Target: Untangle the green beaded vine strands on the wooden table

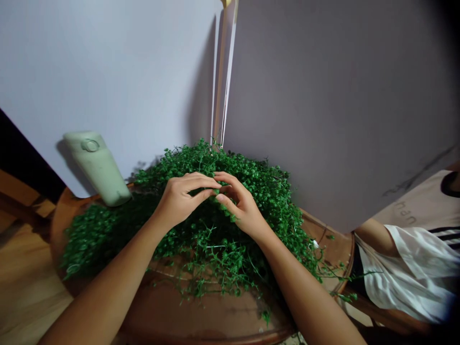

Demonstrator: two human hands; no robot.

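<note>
Head view: a broad heap of greenery [266, 191] is found spread over a round table [215, 318], directly beneath and around both hands. The heap is made up of thin, wiry stems and small, rounded, clustered heads or leaves, densely packed at the back and thinned to loose, straggling sprigs at the front and right edges. A few stems are extended past the rim on the right.

The left hand [179, 196] is held over the middle of the heap, its fingers laid together and extended, the thumb brought close beneath them. The right hand [239, 203] is set opposite, fingers and thumb curved towards each other with a narrow gap left. The fingertips of both are brought together, and a bit of green is seen among them; which hand it is gripped by, if either, cannot be told.

The table is brown, smooth and slightly glossy, with a curved edge. Near its left side a pale green, matt bottle [98, 165] is seen at a slant, smooth-sided, with a round button set near the top. Behind, two plain, flat panels [323, 96] are placed at an angle, divided by a narrow upright strip [219, 72]. At right, a person in a loose white garment [413, 268] is partly hidden by a panel. Wood-grained flooring [32, 282] is shown at lower left.
</note>
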